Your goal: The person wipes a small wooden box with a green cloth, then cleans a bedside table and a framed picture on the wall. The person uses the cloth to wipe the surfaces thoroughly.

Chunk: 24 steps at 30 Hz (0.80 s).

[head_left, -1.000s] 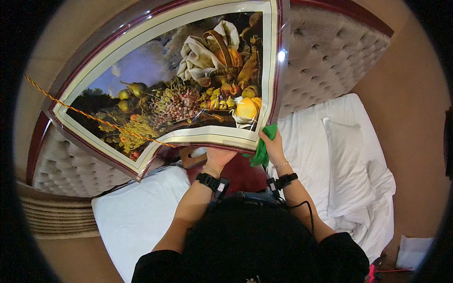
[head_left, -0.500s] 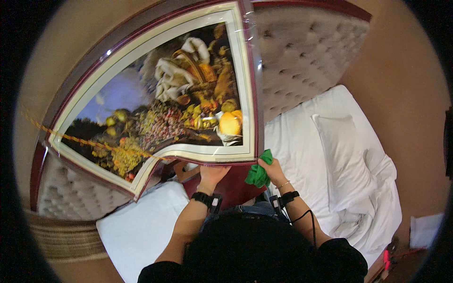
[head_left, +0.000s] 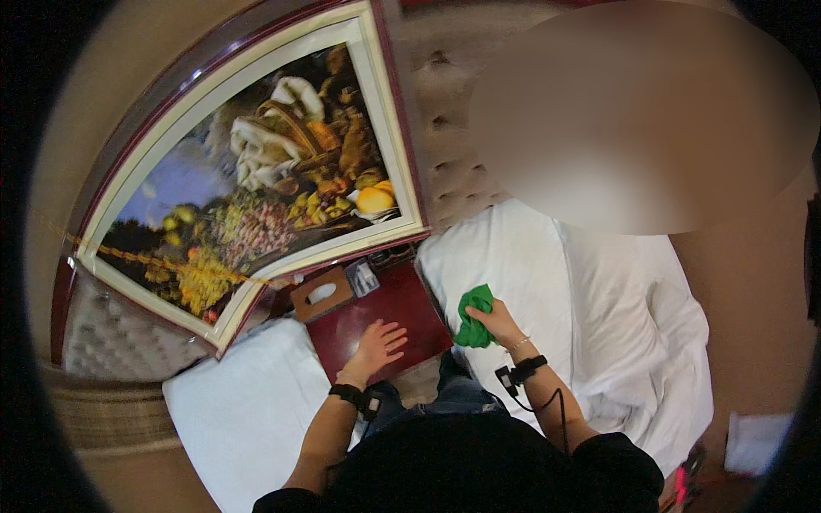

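A green cloth (head_left: 475, 316) is bunched in my right hand (head_left: 496, 321), above the edge of the white bed on the right. My left hand (head_left: 380, 344) is empty with its fingers spread, over the dark red nightstand (head_left: 342, 332); whether it touches the top I cannot tell. On the wall beyond hangs a large framed painting (head_left: 248, 201) of fruit and a basket, its lower edge apart from both hands. A brown tissue box (head_left: 322, 293) stands at the back of the nightstand, beside a small clear-and-white item (head_left: 363, 278).
White beds flank the nightstand: a left bed (head_left: 235, 410) and a right bed (head_left: 505, 265) with rumpled bedding and a pillow. Tufted headboards (head_left: 120, 329) line the wall. A blurred oval hides the upper right. A white object (head_left: 758, 443) lies at the far right.
Both hands have come away from the painting's lower edge. My left hand is now over the nightstand, which shows more. The cloth stays in my right hand. The view has shifted.
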Each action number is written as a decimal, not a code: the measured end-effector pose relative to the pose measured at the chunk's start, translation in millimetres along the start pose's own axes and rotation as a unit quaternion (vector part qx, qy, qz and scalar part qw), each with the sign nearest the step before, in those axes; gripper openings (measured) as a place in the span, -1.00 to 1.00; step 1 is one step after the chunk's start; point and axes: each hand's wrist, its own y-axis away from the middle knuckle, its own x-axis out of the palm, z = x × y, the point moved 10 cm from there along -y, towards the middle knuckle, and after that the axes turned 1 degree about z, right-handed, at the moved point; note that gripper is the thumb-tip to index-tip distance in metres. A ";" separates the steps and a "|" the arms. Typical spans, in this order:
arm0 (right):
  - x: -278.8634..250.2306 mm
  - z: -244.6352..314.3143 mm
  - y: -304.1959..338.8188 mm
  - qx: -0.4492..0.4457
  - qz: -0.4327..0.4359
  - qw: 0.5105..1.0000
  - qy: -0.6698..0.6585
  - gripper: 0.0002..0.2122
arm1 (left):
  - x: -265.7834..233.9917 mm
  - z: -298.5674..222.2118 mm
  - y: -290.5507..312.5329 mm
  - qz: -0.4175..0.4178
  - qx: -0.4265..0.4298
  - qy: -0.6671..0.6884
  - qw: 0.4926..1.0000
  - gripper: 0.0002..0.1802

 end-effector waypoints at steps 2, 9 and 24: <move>19.2 10.2 7.3 -0.008 0.114 0.988 0.104 -0.73 | 17.9 6.6 2.6 -0.057 0.033 -0.148 0.987 -0.30; 105.1 -2.1 110.0 -0.024 0.402 0.883 0.239 -0.63 | 113.0 55.4 42.6 0.149 0.196 -0.271 0.931 -0.22; 147.2 -204.1 271.6 -0.091 0.278 0.896 0.334 -0.57 | 1.5 280.7 216.4 -0.085 0.204 -0.290 0.931 -0.72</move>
